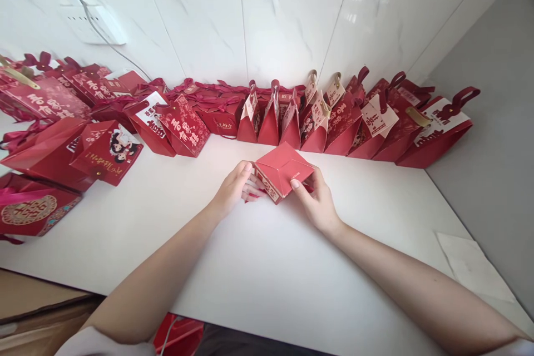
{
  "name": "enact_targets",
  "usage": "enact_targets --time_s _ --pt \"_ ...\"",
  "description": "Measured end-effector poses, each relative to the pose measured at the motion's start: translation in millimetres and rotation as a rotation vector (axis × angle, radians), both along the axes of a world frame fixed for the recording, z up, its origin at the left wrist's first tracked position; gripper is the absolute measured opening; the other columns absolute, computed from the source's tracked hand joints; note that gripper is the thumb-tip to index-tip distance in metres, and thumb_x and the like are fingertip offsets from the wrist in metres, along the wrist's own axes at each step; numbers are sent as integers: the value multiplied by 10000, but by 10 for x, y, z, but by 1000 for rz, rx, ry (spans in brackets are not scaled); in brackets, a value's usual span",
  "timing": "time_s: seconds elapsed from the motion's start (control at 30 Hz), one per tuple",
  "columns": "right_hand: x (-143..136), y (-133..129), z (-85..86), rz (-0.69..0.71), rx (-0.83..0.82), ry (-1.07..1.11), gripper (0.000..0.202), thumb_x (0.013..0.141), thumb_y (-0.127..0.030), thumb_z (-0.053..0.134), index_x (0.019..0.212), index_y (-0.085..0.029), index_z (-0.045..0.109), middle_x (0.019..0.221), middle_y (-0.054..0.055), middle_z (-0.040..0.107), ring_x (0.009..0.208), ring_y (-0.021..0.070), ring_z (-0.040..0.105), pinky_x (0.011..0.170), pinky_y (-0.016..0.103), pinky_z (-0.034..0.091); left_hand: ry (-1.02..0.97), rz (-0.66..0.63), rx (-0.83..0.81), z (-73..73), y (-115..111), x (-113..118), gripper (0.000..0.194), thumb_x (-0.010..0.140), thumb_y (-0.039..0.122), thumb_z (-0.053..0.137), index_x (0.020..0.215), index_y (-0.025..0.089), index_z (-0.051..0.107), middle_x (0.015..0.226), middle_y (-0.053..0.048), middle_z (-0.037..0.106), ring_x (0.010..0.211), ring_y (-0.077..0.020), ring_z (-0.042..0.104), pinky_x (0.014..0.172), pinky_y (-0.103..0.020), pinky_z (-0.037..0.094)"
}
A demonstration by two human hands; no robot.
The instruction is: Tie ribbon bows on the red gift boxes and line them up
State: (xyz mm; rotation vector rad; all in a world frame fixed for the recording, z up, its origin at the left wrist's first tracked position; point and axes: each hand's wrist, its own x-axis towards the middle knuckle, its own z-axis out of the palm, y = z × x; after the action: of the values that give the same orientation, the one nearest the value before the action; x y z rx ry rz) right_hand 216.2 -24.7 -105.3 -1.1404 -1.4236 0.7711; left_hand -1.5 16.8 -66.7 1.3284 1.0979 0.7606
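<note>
Between my hands, just above the white table (267, 267), is a red gift box (283, 169) with its folded square bottom turned up toward me. Gold-and-red printing shows on its left side. My right hand (315, 200) grips it at the right, thumb on the bottom panel and fingers behind. My left hand (236, 186) is at the box's left side, fingers curled around behind it and partly hidden. A bit of red ribbon or strap shows below the box, near my left fingers.
A row of red gift boxes (344, 128) with strap handles lines the wall behind. More red boxes (50, 150) with ribbons crowd the left side. A socket (92, 25) with a cable is on the tiled wall. A white paper sheet (475, 264) lies at the right; cardboard (37, 295) is below left.
</note>
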Motion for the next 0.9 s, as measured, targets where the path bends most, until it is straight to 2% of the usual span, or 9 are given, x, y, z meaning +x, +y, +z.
enact_targets --time_s 0.1,0.17,0.23,0.3,0.4,0.57,0.73,0.83,0.9 --pt "45 -6 61 21 219 -159 594 851 -373 699 1359 -246 418 1383 144 544 1277 301 538 1003 521 510 -47 18 127 -34 3 -25 588 863 739 385 1193 259 467 1041 -72 658 821 -208 700 650 -311 582" --pt "76 -4 89 24 431 -328 620 834 -292 722 1373 -262 419 1415 140 527 1350 314 476 1104 588 403 -80 -1 159 -59 8 -38 568 861 744 375 1150 263 464 1127 -70 620 880 -209 671 658 -323 586" --pt "91 5 87 85 585 -491 550 872 -195 663 1368 -274 437 1400 122 556 1376 291 460 1169 615 301 -66 -48 163 -87 13 -36 532 870 725 392 1033 228 489 1113 -72 606 932 -217 641 702 -341 579" --pt "87 15 65 196 655 -608 483 908 -128 586 1355 -264 462 1375 108 588 1382 260 462 1190 588 294 -23 -99 186 -112 14 -17 500 874 690 448 918 195 502 1042 -73 611 963 -223 615 816 -375 548" --pt "63 17 32 348 673 -665 385 931 -131 541 1301 -236 524 1357 104 605 1401 244 439 1167 521 384 46 -106 245 -128 10 22 455 826 627 600 869 183 512 967 -56 614 977 -225 599 940 -393 467" --pt "53 14 44 423 630 -582 280 929 -143 519 1187 -217 599 1321 120 622 1384 244 461 1117 485 463 77 7 222 -109 24 45 411 778 522 712 805 195 465 910 -17 633 931 -205 622 886 -345 458" --pt "52 13 54 484 563 -567 295 925 -154 515 1201 -214 601 1392 128 577 1395 245 446 1109 479 469 43 73 230 -107 37 39 403 789 536 684 815 198 468 926 -18 663 914 -194 635 855 -325 465" --pt "24 -3 42 561 578 -635 301 922 -162 531 1208 -221 604 1387 115 588 1385 236 461 1128 478 446 119 128 260 -112 31 39 419 734 508 747 879 192 513 936 -24 650 922 -201 633 840 -325 474" --pt "13 -17 43 546 605 -664 294 921 -162 534 1194 -237 610 1370 102 604 1347 231 505 1156 502 401 148 148 278 -114 36 35 408 724 491 759 877 187 534 909 -19 637 915 -198 627 823 -312 476"
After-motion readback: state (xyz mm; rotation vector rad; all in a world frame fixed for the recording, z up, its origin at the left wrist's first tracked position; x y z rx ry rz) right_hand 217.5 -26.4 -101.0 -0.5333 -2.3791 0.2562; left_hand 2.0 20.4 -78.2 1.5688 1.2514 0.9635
